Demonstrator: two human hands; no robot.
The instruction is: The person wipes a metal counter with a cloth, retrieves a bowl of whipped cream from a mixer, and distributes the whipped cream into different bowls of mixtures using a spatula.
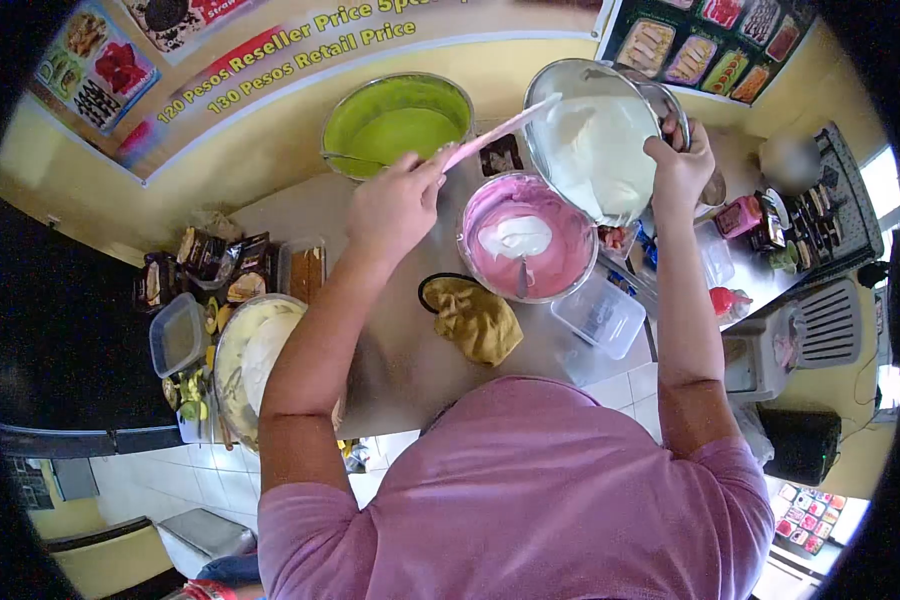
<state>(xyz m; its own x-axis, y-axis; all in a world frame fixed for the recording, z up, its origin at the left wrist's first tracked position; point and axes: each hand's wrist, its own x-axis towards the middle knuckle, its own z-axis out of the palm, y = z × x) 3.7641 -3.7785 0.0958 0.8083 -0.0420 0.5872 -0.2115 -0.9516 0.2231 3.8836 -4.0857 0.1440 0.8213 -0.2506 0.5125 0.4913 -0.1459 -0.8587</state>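
My left hand (398, 205) is closed around the handle of a pink spatula (500, 132), whose pale tip reaches the left side of a tilted metal bowl (570, 68). My right hand (684, 165) grips that bowl by its right rim. White cream (615, 140) lies inside it, spread down to the lower lip. Just below stands a bowl of pink mixture (567, 262), with a white cream dollop (515, 237) on top and a utensil handle (523, 278) standing in it. Behind my left hand is a bowl of green mixture (397, 92).
A gold cloth (478, 322) and a clear plastic container (600, 318) lie in front. At left stand a large bowl with white cream (232, 385), a container with brown contents (303, 270) and dark packets (250, 265). A pink box (738, 217) sits at right.
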